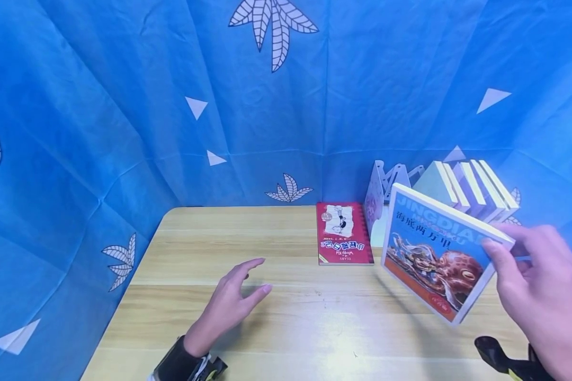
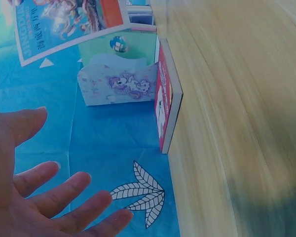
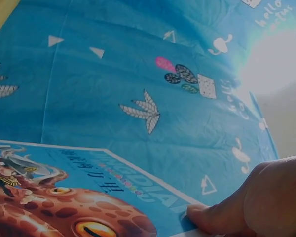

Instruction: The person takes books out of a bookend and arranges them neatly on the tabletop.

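Note:
My right hand (image 1: 548, 286) pinches a book with an octopus on its cover (image 1: 434, 254) by its right edge, thumb on the front. The book is held tilted above the table, in front of the book rack. In the right wrist view the thumb (image 3: 217, 217) presses the cover's corner. My left hand (image 1: 231, 299) hovers over the table with fingers spread and nothing in it; the left wrist view shows its open palm (image 2: 39, 197). Flat on the table beside the rack lies a red book (image 1: 344, 233), the thing nearest the left hand.
A pale rack with a pony picture (image 2: 123, 84) stands at the table's back right. Several books (image 1: 472, 190) lean upright in it, partly hidden by the held book. Blue patterned cloth (image 1: 257, 116) hangs behind and beside the wooden table (image 1: 219, 233).

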`<state>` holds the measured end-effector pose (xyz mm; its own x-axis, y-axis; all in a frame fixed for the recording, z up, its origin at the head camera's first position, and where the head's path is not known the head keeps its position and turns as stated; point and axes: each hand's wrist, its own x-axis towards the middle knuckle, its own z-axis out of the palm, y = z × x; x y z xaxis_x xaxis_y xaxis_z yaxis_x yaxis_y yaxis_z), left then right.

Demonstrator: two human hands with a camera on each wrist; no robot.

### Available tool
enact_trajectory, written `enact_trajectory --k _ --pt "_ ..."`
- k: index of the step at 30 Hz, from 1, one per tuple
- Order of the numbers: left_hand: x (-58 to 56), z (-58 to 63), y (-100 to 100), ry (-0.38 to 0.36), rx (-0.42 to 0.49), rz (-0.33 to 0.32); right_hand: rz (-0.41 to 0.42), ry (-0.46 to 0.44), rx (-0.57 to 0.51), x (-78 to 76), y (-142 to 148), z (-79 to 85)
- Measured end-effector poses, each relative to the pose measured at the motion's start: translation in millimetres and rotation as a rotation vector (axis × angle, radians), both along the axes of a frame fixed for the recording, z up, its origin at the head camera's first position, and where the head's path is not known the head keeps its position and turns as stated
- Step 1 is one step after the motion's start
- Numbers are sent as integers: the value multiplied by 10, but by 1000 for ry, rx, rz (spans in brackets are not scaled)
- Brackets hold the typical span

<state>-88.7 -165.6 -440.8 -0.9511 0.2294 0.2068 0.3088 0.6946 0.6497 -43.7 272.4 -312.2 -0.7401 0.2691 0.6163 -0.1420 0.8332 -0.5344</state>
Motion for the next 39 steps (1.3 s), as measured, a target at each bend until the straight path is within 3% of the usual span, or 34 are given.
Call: enact_trajectory --k 16,27,35,39 --pt "-33 78 129 -42 162 -106 236 -63 -114 -79 -147 -40" --pt "-26 117 245 -11 223 -182 396 -1 -129 -113 -323 -105" --pt "-23 172 345 -131 354 -231 478 -42 -187 -82 -410 -78" --pt "-32 197 396 -151 425 -285 502 -71 -187 -69 -451 -49"
